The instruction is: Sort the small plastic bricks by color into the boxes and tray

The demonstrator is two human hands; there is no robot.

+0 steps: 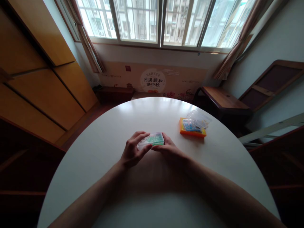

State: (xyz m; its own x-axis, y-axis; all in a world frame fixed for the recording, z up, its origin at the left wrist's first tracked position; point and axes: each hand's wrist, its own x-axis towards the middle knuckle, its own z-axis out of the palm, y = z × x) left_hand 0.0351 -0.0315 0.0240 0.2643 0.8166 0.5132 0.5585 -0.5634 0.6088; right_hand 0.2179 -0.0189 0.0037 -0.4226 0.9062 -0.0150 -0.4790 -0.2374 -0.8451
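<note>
Between my two hands is a small clear plastic case (156,139) with something green inside. My left hand (135,148) grips its left end, fingers over the top and thumb along the near side. Around the right end my right hand (168,146) is closed, its thumb on the near edge. The case is held just above the white table; I cannot tell whether it touches the surface. What the green contents are is too small to make out.
An orange box (193,133) sits on the round white table (99,164) to the right, with a blue-patterned clear case (190,125) in it. A transparent lid (200,119) leans over its back. Beyond the table stands a wooden desk (225,98).
</note>
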